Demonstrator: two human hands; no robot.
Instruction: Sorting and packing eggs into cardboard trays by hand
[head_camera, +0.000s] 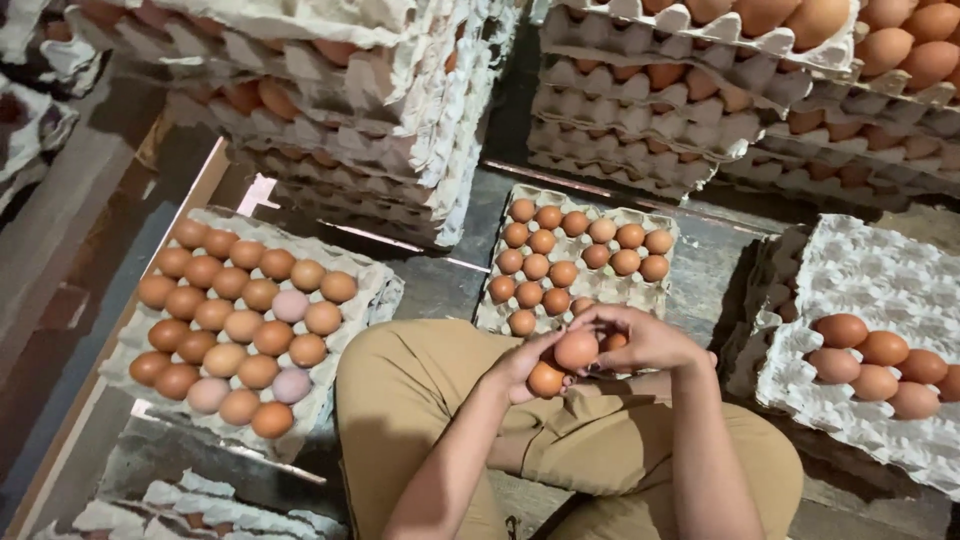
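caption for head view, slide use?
Both hands hold brown eggs above a part-filled grey pulp egg tray, fuller trays alongside.

Round brown egg (577, 349) at frame centre: orange-brown, uniform. Full moulded pulp egg tray (352, 300) at left: pale grey, carrying brown and tan eggs plus two pinkish-white ones. Part-filled pulp egg tray (600, 290) at centre: grey-white, eggs orange-brown. Khaki cloth trousers (420, 400) at bottom: plain tan. Wooden floor (440, 280): dark grey-brown.
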